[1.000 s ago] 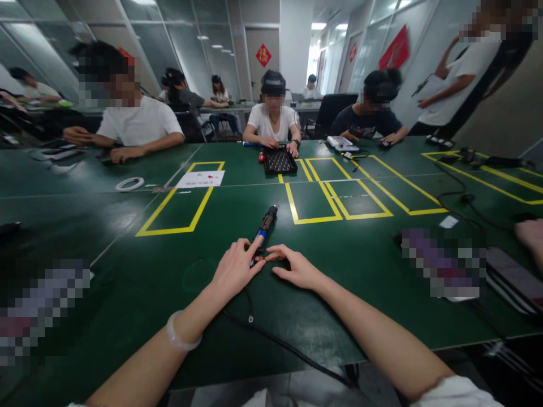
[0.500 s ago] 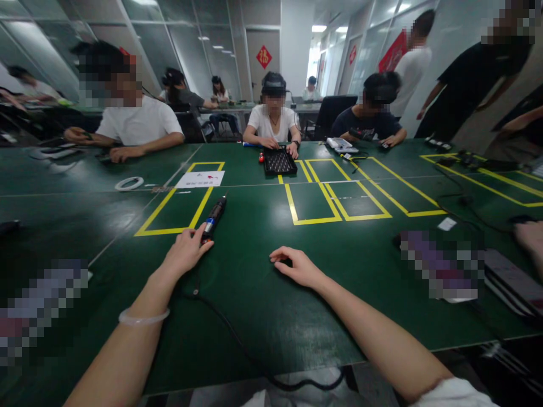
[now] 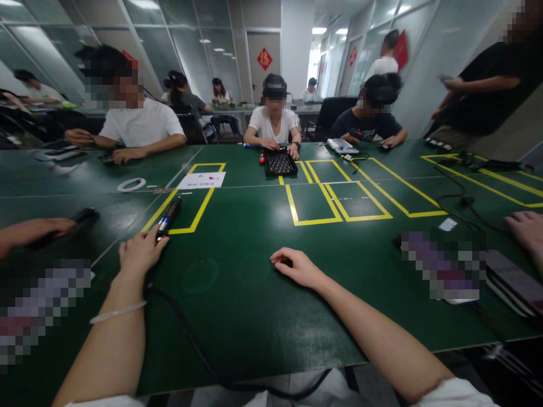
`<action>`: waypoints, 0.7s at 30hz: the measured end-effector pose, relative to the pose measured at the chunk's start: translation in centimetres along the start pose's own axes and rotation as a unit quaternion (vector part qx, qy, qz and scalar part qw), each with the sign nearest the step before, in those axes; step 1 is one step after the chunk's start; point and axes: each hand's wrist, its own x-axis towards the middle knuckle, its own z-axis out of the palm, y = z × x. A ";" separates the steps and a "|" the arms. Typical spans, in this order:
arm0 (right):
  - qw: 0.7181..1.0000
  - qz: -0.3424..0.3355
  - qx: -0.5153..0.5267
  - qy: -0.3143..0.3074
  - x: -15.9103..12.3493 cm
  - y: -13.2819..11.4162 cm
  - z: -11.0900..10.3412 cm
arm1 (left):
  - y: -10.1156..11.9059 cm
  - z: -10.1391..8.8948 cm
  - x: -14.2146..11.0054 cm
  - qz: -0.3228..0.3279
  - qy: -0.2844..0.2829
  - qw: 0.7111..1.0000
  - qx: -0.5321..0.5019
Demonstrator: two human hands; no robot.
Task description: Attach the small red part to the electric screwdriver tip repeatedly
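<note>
A black electric screwdriver (image 3: 168, 217) with a blue band lies on the green table (image 3: 237, 316), its front end pointing away from me. My left hand (image 3: 142, 247) is closed around the rear of it, fingers hiding that end. From under this hand a black cord (image 3: 186, 333) runs toward me and over the table's near edge. My right hand (image 3: 297, 265) rests on the tabletop right of centre, loosely curled, with a gap between thumb and fingers and nothing in it.
Yellow tape rectangles (image 3: 316, 222) mark the table, and a white paper sheet (image 3: 202, 180) lies at one. Across from me, a person works at a black tray (image 3: 280, 162). A neighbour's hand (image 3: 55, 229) reaches in at left. Another hand (image 3: 526, 229) shows at the right edge.
My left hand has moved left with the screwdriver, trailing the cord. A neighbour's hand with a dark object has come in at the left edge. My right hand has stayed put.
</note>
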 end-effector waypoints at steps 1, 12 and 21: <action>1.000 0.001 0.003 0.000 0.0 0.0 0.0 | 0.1 -0.1 -0.2 0.004 0.012 1.000 0.003; 1.000 0.012 0.012 -0.004 0.0 -0.3 -0.2 | 1.7 -1.0 -1.7 0.005 0.085 0.996 0.007; 1.000 0.004 0.002 -0.003 0.1 -0.1 -0.1 | 6.2 -2.4 -3.7 0.085 0.116 0.978 -0.150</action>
